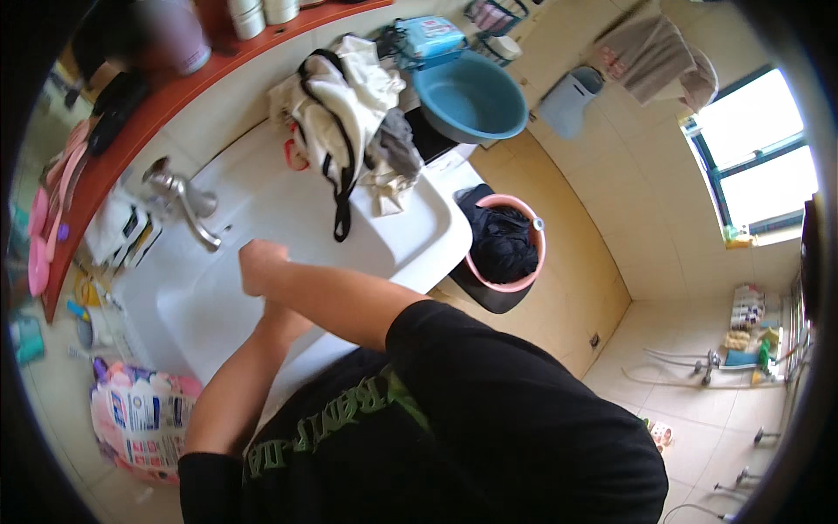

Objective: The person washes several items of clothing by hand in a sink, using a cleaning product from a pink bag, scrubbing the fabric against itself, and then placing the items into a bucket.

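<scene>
Both my hands are close together over the white sink (188,297), below the metal faucet (194,210). My right hand (262,266) looks rounded and closed, with its back toward me. Anything inside it is hidden. My left hand (286,321) meets the right wrist from below, and the right forearm covers its fingers. Beyond my hands, a heap of white clothes with black straps (345,113) lies across the sink's far corner. One black strap hangs down into the basin. A grey cloth (395,144) is bunched at the heap's right side.
A blue basin (471,96) stands past the clothes, beside a light blue package (429,37). Right of the sink, a pink bucket (539,249) holds dark clothes (504,244). A red shelf (175,92) runs along the left wall. A colourful plastic pack (144,419) sits at lower left.
</scene>
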`<act>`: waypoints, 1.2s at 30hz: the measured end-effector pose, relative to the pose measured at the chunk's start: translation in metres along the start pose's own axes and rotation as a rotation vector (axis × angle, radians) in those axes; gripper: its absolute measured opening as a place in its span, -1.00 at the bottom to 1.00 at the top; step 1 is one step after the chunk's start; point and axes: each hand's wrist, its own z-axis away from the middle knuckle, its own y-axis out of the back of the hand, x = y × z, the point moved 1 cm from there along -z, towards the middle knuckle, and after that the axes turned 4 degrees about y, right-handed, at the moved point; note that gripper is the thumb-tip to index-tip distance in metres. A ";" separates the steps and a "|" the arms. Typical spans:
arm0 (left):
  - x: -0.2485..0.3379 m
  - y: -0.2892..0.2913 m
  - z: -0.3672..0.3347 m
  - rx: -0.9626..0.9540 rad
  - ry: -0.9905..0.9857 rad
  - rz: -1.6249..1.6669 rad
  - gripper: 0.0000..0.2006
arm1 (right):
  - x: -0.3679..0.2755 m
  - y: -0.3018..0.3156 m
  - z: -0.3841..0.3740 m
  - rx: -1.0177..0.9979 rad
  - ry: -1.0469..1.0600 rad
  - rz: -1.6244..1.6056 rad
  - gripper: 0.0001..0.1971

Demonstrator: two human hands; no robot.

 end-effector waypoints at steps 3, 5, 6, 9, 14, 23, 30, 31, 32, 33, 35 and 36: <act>0.014 0.037 0.007 -0.336 -0.259 -0.800 -0.89 | 0.009 0.005 0.003 0.005 -0.085 -0.274 -0.75; 0.023 0.059 0.007 -0.514 -0.371 -1.175 -0.86 | 0.030 0.003 0.002 0.124 -0.135 -0.490 -0.69; 0.036 0.071 0.006 -0.524 -0.376 -1.105 -0.88 | 0.041 0.008 0.002 0.083 -0.161 -0.544 -0.57; -0.001 0.099 0.009 -0.120 0.058 -0.549 -0.85 | 0.074 0.012 0.027 0.052 -0.421 -1.304 -0.56; -0.031 0.102 0.021 0.450 0.625 1.100 -0.65 | 0.093 0.002 0.047 -0.179 -0.058 -2.246 -0.50; 0.005 0.059 0.021 0.238 0.475 1.154 -0.54 | 0.078 -0.023 0.077 -0.303 0.041 -2.218 -0.27; 0.077 0.037 0.011 -0.188 0.307 0.858 -0.34 | 0.168 0.063 0.155 0.423 0.305 -2.235 -0.35; 0.074 0.040 0.011 -0.146 0.369 0.781 -0.36 | 0.197 0.068 0.175 0.650 0.356 -2.175 -0.37; 0.067 0.045 0.012 -0.151 0.394 0.772 -0.41 | 0.230 0.071 0.197 0.753 0.324 -2.195 -0.39; 0.055 0.053 0.016 -0.153 0.421 0.777 -0.46 | 0.253 0.082 0.216 0.896 0.315 -2.154 -0.41; 0.044 0.058 0.025 -0.115 0.488 0.761 -0.56 | 0.280 0.106 0.249 1.287 0.134 -1.956 -0.42; 0.043 0.056 0.030 -0.080 0.528 0.750 -0.60 | 0.311 0.104 0.259 1.383 0.005 -1.731 -0.36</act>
